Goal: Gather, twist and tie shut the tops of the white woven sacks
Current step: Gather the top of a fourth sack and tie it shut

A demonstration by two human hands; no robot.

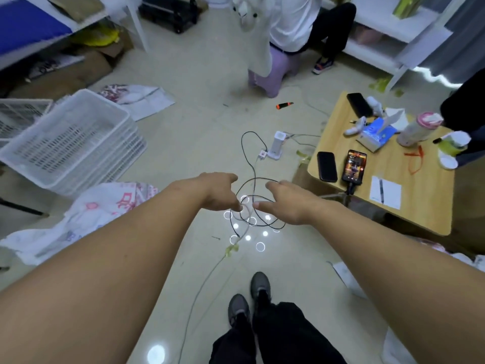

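Our left hand (217, 193) pinches a thin white string (242, 229), and our right hand (288, 203) is relaxed and holds nothing. We count two sacks: the crumpled sack (86, 219) lies from lower left to upper right, the flat sack (147, 101) farther away.

A single wide-angle view from the standing person's head faces forward and steeply down along both outstretched arms. The left hand (220, 191) and right hand (286, 203) sit near mid-frame, much closer to the lens than the floor (199, 143) below them. Shoes (238, 308) lie under the hands at the bottom edge, baskets (70, 143) to their left, a counter (409, 195) to their right, and a seated person (288, 22) beyond them.
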